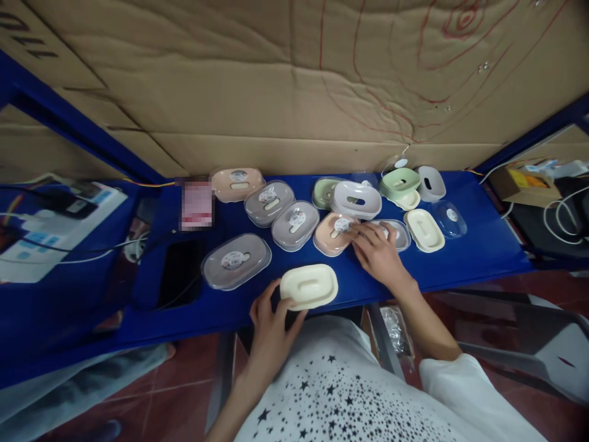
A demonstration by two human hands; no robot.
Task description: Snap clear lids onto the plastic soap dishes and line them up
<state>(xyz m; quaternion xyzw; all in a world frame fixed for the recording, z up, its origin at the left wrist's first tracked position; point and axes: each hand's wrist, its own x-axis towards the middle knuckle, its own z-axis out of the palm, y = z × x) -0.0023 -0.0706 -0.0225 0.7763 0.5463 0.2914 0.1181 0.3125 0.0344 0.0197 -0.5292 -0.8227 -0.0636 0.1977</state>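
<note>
My left hand grips the near left edge of a cream oval soap-box tray lying upside down on the blue table. My right hand reaches forward with fingers stretched, its fingertips touching a peach soap box with a clear lid and covering part of a clear-lidded box. Just beyond sits a white-grey tray.
Several grey lidded soap boxes, a peach one, green ones, a cream tray and a loose clear lid spread over the table. A black phone lies left. Cardboard walls the back.
</note>
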